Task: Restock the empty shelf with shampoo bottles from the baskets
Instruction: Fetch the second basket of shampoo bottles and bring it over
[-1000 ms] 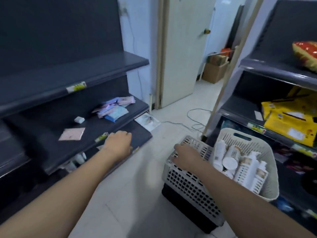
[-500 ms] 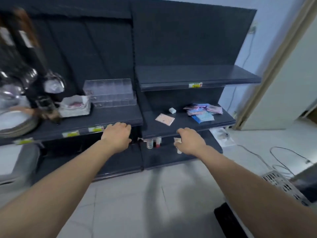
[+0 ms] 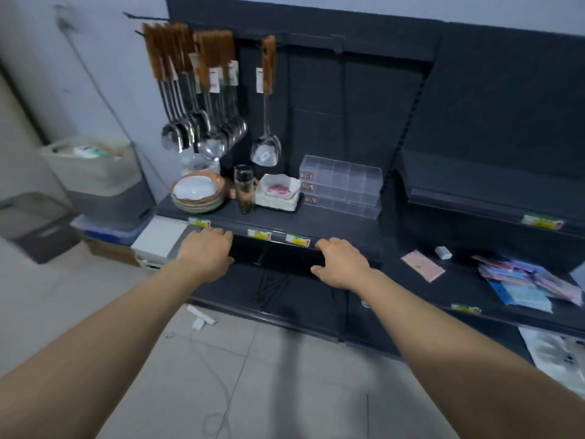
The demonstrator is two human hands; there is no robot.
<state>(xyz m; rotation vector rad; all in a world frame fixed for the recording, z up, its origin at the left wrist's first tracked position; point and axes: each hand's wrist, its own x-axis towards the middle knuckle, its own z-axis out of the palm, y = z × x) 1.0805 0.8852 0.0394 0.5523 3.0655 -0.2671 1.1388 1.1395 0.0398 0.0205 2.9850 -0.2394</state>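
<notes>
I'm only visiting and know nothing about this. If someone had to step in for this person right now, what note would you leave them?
Left hand: holds nothing, fingers loosely curled at the front edge of the shelf with bowls.
Right hand: also holds nothing, at the same edge. Whether either hand touches the edge is unclear.
Things: no shampoo bottle in view. A pale basket stands at the far left, contents blurred. The upper right shelf is bare.
Done: no bottle stands on any shelf in view.
Left: fetch bottles from the baskets and stand them on the empty shelf.
</notes>
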